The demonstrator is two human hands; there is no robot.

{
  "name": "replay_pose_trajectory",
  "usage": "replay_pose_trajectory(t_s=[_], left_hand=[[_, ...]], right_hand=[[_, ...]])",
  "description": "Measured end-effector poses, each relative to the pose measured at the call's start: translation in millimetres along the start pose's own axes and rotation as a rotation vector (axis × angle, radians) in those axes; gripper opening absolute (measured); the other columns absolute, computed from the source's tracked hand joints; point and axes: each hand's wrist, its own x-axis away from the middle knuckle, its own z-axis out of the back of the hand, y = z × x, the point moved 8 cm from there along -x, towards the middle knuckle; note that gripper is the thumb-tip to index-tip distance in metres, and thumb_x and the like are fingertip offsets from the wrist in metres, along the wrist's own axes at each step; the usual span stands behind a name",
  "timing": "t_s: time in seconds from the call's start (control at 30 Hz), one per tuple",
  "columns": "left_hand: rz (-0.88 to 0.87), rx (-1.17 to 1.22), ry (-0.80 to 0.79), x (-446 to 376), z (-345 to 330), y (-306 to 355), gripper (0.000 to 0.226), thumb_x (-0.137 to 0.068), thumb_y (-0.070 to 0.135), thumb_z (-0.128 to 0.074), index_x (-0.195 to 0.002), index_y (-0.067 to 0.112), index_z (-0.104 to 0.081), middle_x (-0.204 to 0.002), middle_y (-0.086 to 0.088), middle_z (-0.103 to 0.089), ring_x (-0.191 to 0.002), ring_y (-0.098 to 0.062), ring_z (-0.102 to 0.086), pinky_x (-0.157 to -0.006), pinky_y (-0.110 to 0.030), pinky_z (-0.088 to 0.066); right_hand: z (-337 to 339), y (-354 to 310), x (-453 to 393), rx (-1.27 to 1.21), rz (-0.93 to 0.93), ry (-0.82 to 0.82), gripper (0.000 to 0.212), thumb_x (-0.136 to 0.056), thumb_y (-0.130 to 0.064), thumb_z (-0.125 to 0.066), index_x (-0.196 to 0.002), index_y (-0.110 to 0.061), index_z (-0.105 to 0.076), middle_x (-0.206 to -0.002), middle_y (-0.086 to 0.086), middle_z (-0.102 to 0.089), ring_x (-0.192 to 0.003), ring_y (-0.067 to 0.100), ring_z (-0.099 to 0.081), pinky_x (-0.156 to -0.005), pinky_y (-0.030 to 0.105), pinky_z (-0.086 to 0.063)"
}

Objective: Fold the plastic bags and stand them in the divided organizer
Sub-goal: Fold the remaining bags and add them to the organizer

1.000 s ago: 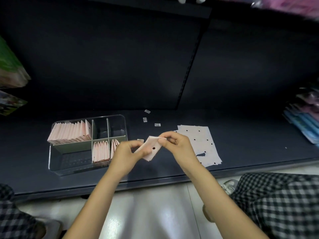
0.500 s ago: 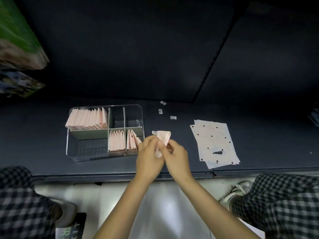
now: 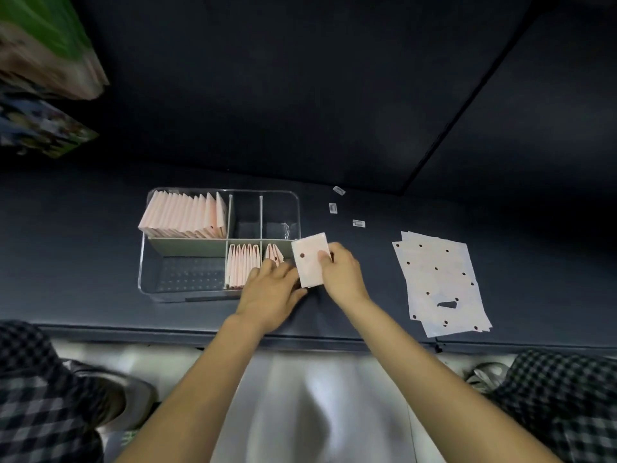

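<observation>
Pinched in our right hand [image 3: 344, 274], the folded bag [image 3: 310, 260] hovers just right of the organizer [image 3: 150, 262], while our left hand's [image 3: 272, 292] relaxed fingers part bags [image 3: 274, 254] there, likely making room.

Clear glossy plastic on the divided organizer [image 3: 143, 262] at centre left, its walls see-through with bright glints, a dimpled texture on its floor. Folded bags [image 3: 182, 217] inside look thin, pale pink, smooth film. The folded bag [image 3: 310, 262] at mid-frame shows the same faintly shiny film. Flat bags [image 3: 440, 282] at right, whitish plastic. The shelf [image 3: 367, 295] is dark and matt. Checked woven cloth [image 3: 40, 412] at lower left.
</observation>
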Motion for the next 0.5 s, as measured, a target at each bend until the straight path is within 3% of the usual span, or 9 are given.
replay_pose_trajectory(t_s=[0.13, 0.23, 0.4, 0.5], left_hand=[[0.082, 0.093, 0.133, 5.4, 9.9, -15.0, 0.020, -0.094, 0.040, -0.046, -0.107, 0.025, -0.048, -0.107, 0.009, -0.062, -0.104, -0.020, -0.040, -0.082, -0.033, -0.029], [0.127, 0.083, 0.159, 8.2, 13.4, -29.0, 0.017, -0.094, 0.035, -0.047, -0.102, 0.023, -0.056, -0.108, 0.008, -0.062, -0.110, -0.020, -0.039, -0.086, -0.033, -0.027], [0.125, 0.147, 0.196, 12.0, 17.2, -33.5, 0.015, -0.093, 0.027, -0.051, -0.099, 0.021, -0.063, -0.107, 0.010, -0.063, -0.113, -0.018, -0.040, -0.088, -0.030, -0.024], [0.131, 0.169, 0.198, 12.8, 15.8, -33.7, 0.018, -0.093, 0.023, -0.050, -0.103, 0.020, -0.065, -0.112, 0.008, -0.063, -0.116, -0.019, -0.040, -0.090, -0.030, -0.025]], right_hand=[[-13.4, -18.0, -12.8, 0.195, 0.068, 0.070, 0.025, -0.094, -0.009, -0.041, -0.104, 0.001, -0.062, -0.108, 0.017, -0.057, -0.102, 0.032, -0.053, -0.081, 0.036, -0.042], [-24.5, -23.7, -16.4, 0.331, 0.126, 0.106, 0.026, -0.093, -0.010, -0.043, -0.107, -0.003, -0.063, -0.107, 0.015, -0.058, -0.104, 0.030, -0.052, -0.080, 0.035, -0.041], [-40.0, -31.4, -15.6, 0.321, 0.199, 0.157, 0.017, -0.090, -0.013, -0.053, -0.107, -0.010, -0.052, -0.099, 0.008, -0.065, -0.095, 0.026, -0.059, -0.069, 0.030, -0.038], [-51.3, -32.5, -13.3, 0.433, 0.257, 0.142, 0.018, -0.092, -0.017, -0.053, -0.110, -0.011, -0.052, -0.103, 0.007, -0.066, -0.095, 0.027, -0.062, -0.072, 0.032, -0.043]])
